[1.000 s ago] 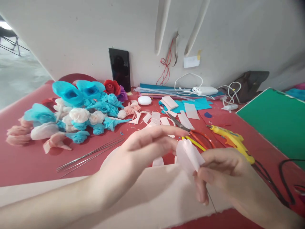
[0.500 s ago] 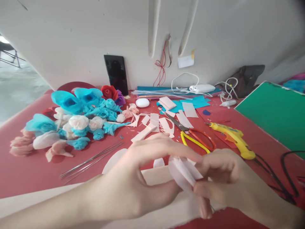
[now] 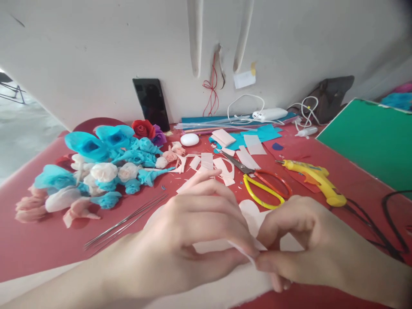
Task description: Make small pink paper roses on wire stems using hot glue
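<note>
Both hands meet low in the middle over a pale paper sheet (image 3: pixel 206 292) on the red table. My left hand (image 3: pixel 193 231) pinches a small white crepe-paper petal (image 3: pixel 246 251), mostly hidden behind its fingers. My right hand (image 3: pixel 299 246) grips the petal's right end between thumb and fingertips. Just beyond the hands, a rounded pale paper piece (image 3: pixel 252 214) lies flat. Scissors (image 3: pixel 262 184) with one yellow and one red handle rest half open past the right hand. Paper strips and scraps (image 3: pixel 225 169) lie around their blades.
Blue, white and pink paper flowers (image 3: pixel 106 171) crowd the left. Metal wires (image 3: pixel 128 219) lie nearer. A yellow glue gun (image 3: pixel 317 180) with a black cord sits right, by a green board (image 3: pixel 370 146). A phone (image 3: pixel 152 103) leans on the wall. White cables and a dark pouch (image 3: pixel 333 101) are behind.
My left fingers have folded down over the petal, which shows less and appears edge-on. My right fingertips have moved closer to the left ones. The view has shifted slightly.
</note>
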`<state>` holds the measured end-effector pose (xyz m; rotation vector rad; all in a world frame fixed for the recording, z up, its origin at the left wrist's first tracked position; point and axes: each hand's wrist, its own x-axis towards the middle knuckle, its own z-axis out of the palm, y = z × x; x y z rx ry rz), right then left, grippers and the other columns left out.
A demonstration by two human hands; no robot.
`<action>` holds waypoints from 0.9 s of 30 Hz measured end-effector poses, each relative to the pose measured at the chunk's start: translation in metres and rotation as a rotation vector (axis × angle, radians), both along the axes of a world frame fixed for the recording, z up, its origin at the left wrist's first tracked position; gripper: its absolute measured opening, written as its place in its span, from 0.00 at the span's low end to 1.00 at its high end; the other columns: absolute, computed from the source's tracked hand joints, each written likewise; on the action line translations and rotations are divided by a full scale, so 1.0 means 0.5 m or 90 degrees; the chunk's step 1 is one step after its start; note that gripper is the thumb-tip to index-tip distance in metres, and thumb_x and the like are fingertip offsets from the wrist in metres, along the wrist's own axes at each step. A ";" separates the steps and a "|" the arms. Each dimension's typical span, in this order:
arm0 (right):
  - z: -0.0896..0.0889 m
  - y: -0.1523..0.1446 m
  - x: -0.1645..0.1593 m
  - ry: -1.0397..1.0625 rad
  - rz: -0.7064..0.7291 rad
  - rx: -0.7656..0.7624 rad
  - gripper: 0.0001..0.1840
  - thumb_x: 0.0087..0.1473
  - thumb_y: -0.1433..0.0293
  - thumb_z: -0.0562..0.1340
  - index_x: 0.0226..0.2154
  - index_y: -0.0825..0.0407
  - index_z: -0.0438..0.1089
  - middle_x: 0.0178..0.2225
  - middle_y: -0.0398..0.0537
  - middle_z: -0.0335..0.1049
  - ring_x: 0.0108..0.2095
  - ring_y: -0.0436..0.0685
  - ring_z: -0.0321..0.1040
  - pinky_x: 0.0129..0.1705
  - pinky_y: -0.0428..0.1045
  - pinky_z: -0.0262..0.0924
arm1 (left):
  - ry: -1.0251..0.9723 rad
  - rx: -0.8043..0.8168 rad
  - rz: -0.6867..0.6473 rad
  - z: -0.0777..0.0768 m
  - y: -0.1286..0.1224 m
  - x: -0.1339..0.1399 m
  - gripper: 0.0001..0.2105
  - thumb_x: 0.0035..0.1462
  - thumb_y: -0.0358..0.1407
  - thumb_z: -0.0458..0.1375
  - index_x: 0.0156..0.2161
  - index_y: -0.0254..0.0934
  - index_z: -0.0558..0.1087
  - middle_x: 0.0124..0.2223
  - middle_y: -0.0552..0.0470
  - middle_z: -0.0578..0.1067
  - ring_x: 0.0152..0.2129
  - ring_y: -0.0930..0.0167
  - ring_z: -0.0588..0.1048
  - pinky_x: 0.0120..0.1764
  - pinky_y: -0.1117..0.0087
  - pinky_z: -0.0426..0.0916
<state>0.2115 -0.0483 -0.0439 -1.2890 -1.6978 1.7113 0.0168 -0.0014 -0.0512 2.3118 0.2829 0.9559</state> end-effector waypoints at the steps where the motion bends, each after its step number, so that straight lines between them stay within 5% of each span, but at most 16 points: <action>1: -0.001 -0.001 0.001 -0.014 0.005 0.029 0.03 0.48 0.71 0.64 0.25 0.51 0.75 0.18 0.38 0.69 0.21 0.42 0.63 0.25 0.36 0.57 | 0.000 0.007 -0.003 0.000 0.001 0.000 0.05 0.47 0.22 0.62 0.30 0.33 0.74 0.28 0.54 0.78 0.29 0.74 0.72 0.45 0.69 0.66; 8: 0.008 0.002 0.009 -0.109 0.056 0.157 0.05 0.51 0.68 0.61 0.26 0.47 0.74 0.20 0.37 0.69 0.22 0.44 0.64 0.22 0.37 0.57 | 0.007 0.046 0.007 -0.007 -0.002 -0.007 0.06 0.49 0.23 0.61 0.32 0.35 0.74 0.30 0.55 0.78 0.31 0.74 0.73 0.46 0.68 0.66; 12: 0.013 -0.004 0.016 -0.137 0.068 0.242 0.06 0.52 0.70 0.60 0.32 0.45 0.72 0.23 0.36 0.69 0.23 0.44 0.64 0.22 0.37 0.58 | -0.008 0.047 0.034 -0.006 -0.006 -0.013 0.07 0.48 0.23 0.61 0.32 0.36 0.74 0.31 0.57 0.78 0.33 0.74 0.73 0.57 0.62 0.57; 19: -0.003 -0.016 0.021 -0.224 0.043 0.419 0.07 0.50 0.71 0.61 0.33 0.45 0.71 0.24 0.36 0.69 0.25 0.45 0.67 0.24 0.36 0.60 | 0.063 0.100 0.044 0.010 -0.008 -0.018 0.06 0.52 0.26 0.58 0.33 0.39 0.75 0.34 0.60 0.78 0.36 0.73 0.71 0.62 0.61 0.46; 23: -0.001 -0.014 0.018 -0.234 0.039 0.403 0.08 0.51 0.72 0.59 0.33 0.44 0.72 0.25 0.36 0.70 0.25 0.45 0.67 0.23 0.36 0.60 | 0.115 0.155 0.018 0.013 -0.008 -0.022 0.11 0.54 0.24 0.54 0.34 0.42 0.75 0.34 0.64 0.79 0.36 0.75 0.71 0.63 0.65 0.31; 27: 0.003 -0.010 0.016 -0.220 0.043 0.364 0.07 0.51 0.72 0.59 0.30 0.46 0.73 0.24 0.39 0.70 0.25 0.47 0.67 0.21 0.37 0.60 | 0.123 0.145 0.038 0.014 -0.010 -0.021 0.12 0.53 0.22 0.54 0.34 0.41 0.75 0.34 0.64 0.79 0.35 0.75 0.72 0.63 0.68 0.32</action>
